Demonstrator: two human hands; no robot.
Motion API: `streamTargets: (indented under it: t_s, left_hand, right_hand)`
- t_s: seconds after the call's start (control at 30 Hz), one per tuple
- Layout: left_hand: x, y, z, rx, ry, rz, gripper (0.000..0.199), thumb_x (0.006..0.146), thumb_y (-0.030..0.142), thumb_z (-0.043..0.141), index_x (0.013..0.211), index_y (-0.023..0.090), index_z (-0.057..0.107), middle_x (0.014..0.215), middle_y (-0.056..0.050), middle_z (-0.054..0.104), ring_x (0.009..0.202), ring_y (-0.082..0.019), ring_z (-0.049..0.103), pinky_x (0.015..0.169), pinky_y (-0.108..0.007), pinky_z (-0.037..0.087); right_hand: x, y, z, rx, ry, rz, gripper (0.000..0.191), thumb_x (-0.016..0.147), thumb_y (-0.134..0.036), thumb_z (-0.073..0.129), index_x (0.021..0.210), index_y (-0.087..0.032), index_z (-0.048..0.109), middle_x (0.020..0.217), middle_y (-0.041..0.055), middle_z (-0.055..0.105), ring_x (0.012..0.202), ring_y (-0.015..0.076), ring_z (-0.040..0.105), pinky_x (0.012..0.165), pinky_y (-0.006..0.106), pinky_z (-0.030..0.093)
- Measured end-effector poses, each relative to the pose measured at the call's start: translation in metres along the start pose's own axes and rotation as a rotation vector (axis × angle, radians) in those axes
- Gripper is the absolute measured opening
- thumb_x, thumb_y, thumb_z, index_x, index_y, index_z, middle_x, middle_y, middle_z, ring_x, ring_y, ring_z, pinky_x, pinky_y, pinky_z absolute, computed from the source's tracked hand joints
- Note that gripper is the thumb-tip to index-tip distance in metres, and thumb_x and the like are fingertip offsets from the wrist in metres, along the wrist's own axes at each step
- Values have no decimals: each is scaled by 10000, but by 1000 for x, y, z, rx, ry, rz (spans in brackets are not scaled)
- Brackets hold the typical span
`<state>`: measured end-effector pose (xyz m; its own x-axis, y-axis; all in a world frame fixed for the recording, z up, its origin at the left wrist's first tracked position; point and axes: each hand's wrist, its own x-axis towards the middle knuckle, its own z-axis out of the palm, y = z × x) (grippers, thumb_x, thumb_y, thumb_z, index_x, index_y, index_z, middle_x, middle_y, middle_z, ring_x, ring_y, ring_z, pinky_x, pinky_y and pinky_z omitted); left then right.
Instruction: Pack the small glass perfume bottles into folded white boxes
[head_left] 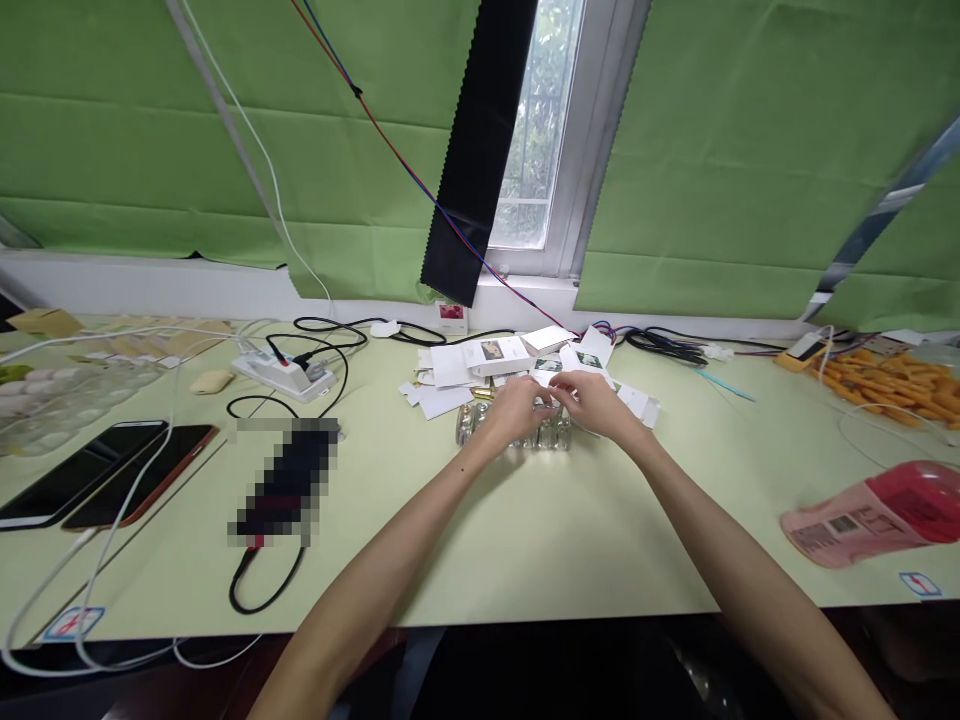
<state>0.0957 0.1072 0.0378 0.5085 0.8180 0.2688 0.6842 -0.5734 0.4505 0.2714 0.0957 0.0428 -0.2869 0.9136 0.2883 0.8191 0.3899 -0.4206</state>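
My left hand (517, 408) and my right hand (587, 400) meet over the middle of the table, fingertips pinched close together. Whatever sits between them is too small and covered to make out. Just under my hands stands a group of small clear glass bottles (553, 434), several in a row, partly hidden by my left hand. Behind them lies a loose pile of small white cardboard boxes (495, 354), some flattened, some with a printed picture. A small gold-coloured piece (482, 394) shows beside my left fingers.
To the left lie two phones (82, 470), a black device blurred out, a white power strip (285, 375) and loose cables. On the right a pink bottle with a red cap (874, 512) lies tilted near orange sticks (874, 385). Black cable (664, 345) coils along the back.
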Motion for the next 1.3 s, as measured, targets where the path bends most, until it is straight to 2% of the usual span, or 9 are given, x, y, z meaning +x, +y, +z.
streamTargets:
  t_s: [0.17, 0.27, 0.33, 0.53, 0.73, 0.87, 0.97, 1.17, 1.3]
  left_hand:
    - [2, 1, -3, -38, -65, -43, 151, 835, 240, 696, 941, 203, 796, 983, -74, 766, 973, -255, 686, 852, -337, 522]
    - [2, 2, -5, -55, -97, -24, 131, 829, 206, 671, 886, 197, 789, 913, -54, 775, 912, -239, 696, 790, -311, 519]
    - [1, 3, -7, -65, -114, -2, 145, 834, 182, 644, 872, 200, 782, 888, -42, 774, 879, -227, 696, 771, -300, 510]
    - [-1, 6, -6, 19, -110, 76, 160, 831, 145, 581, 851, 199, 730, 835, -43, 744, 817, -222, 668, 727, -303, 479]
    - [-3, 8, -3, 105, -74, 68, 145, 859, 133, 529, 823, 184, 659, 788, -64, 692, 884, -251, 641, 854, -352, 475]
    - [-3, 13, -4, 94, -22, 33, 131, 941, 247, 512, 916, 186, 625, 864, -77, 686, 901, -253, 630, 770, -336, 481]
    - [0, 16, -5, 82, -6, 16, 129, 950, 261, 517, 922, 197, 625, 830, -67, 680, 926, -256, 628, 765, -326, 479]
    - [8, 10, -6, 112, -22, -97, 219, 912, 142, 489, 935, 154, 707, 894, -130, 726, 914, -282, 666, 751, -335, 485]
    - [5, 7, -15, 115, -23, -89, 304, 911, 118, 487, 1112, 149, 713, 1057, -149, 741, 1101, -312, 639, 897, -374, 481]
  right_hand:
    - [-9, 1, -9, 178, -150, -92, 244, 886, -205, 614, 1125, -206, 661, 1137, 86, 725, 1029, 238, 666, 884, 349, 495]
    - [-9, 1, -5, 283, -199, -88, 564, 743, -222, 781, 1270, -220, 579, 1178, 73, 712, 1056, 243, 657, 897, 344, 486]
    - [-9, 2, 2, 303, -185, -27, 694, 665, -214, 833, 1301, -206, 557, 1082, 61, 729, 961, 230, 668, 853, 330, 486]
    - [-6, 5, 15, 348, -122, -16, 634, 630, -263, 839, 1215, -208, 601, 884, -4, 693, 822, 197, 625, 757, 294, 458]
    - [-8, 4, 13, 352, -136, -44, 571, 634, -267, 826, 1155, -220, 597, 891, -5, 693, 810, 197, 624, 763, 293, 454]
    - [-8, 2, 13, 314, -119, -24, 477, 638, -282, 819, 1054, -214, 596, 876, -17, 683, 779, 199, 612, 733, 294, 443]
    - [-8, 3, 14, 302, -106, -13, 439, 634, -289, 822, 1002, -206, 597, 869, -19, 690, 780, 206, 619, 728, 301, 448]
    - [-16, 11, 23, 372, -82, 3, 656, 686, -316, 846, 1269, -219, 561, 1117, 64, 738, 1041, 251, 673, 929, 378, 485]
    - [-18, 15, 20, 422, -21, -26, 559, 774, -387, 798, 1263, -223, 583, 1255, 105, 689, 1192, 261, 638, 1009, 397, 487]
